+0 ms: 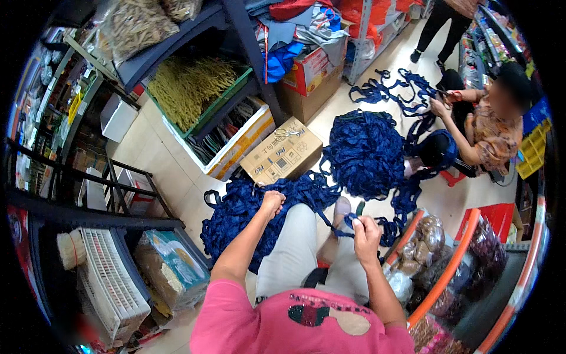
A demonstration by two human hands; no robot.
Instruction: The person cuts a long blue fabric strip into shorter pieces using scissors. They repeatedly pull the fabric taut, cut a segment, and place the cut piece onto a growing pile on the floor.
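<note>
My right hand (367,234) pinches a dark blue fabric strip (338,231) between thumb and fingers, above my right knee. Curled into a fist, my left hand (273,203) is over a loose heap of the same blue strips (234,221) beside my left leg. Whether a strip is in that fist cannot be made out. A larger rounded mound of blue strips (367,150) rests on the floor ahead of me. Metal scissors (286,133) lie on top of a cardboard box (283,152) beyond the left heap.
To the right sits a person (491,128) handling blue strips (415,84); another person's legs (442,33) stand behind. A green crate of dried stalks (245,82) and a white foam box (265,126) are at left. Orange-edged shelving (442,270) with bagged goods flanks my right arm.
</note>
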